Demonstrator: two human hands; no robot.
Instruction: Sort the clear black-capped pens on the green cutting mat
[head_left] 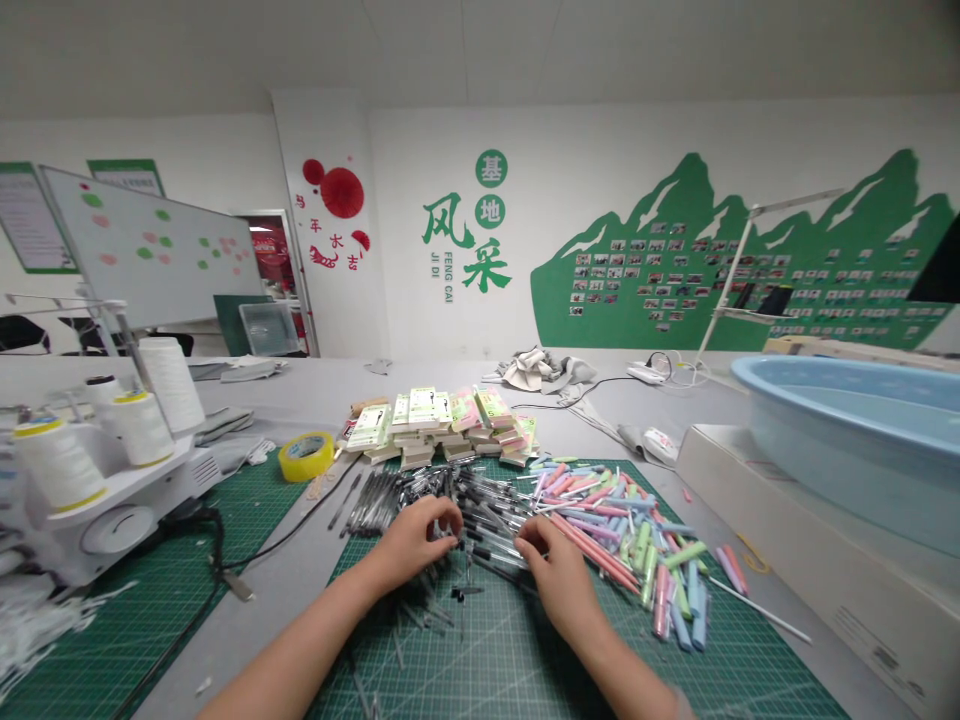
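Both of my hands are over a heap of pens with clear barrels and black ends, on a green cutting mat. At the heap's near left side is my left hand, thumb and fingers curled into a pinch; whatever lies between the tips is too small to make out. My right hand pinches at the end of a clear pen that points left, toward the other hand. Small black pieces lie on the mat below. Right of that hand are many pink, blue, green and purple tubes.
Behind the pens are stacked small boxes. A roll of yellow tape and a sewing machine with thread cones stand left. On the right, a blue basin rests on a white box. A black cable crosses the left side.
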